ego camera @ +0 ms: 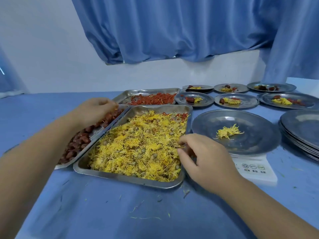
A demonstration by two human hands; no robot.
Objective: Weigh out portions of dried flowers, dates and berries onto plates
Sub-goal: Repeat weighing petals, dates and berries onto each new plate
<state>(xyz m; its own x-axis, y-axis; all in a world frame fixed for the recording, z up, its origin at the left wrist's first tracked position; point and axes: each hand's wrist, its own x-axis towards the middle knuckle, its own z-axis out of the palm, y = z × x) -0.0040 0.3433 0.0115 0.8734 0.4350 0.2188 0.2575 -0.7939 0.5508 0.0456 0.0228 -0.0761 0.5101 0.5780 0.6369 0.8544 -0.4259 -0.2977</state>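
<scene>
Steel date tray (99, 131): far left on the blue bench (103, 213), dates (79, 140) heaped along it, its near end under the forearm.
Left hand (96, 109): fingers curled down over the tray's far end; whether they hold a date cannot be told from here.
Flower tray (131, 178): centre, heaped with yellow dried flowers (138, 144); the berry tray (146, 91) sits behind it.
Right hand (207, 161): thumb and forefinger pinching a few strands at the flower tray's right edge.
Plate on scale (259, 128): just right of that tray, carrying one small tuft (227, 132).
Doing it well: probably add small pinches, drop them mid-plate, and let the reading settle before the dates go on.
Scale (255, 171): readout hidden under the plate rim; only the buttons show.
Spare plates (302, 128): stack cut off by the right edge.
Filled plates (236, 100): six at the rear right, contents too small to sort.
</scene>
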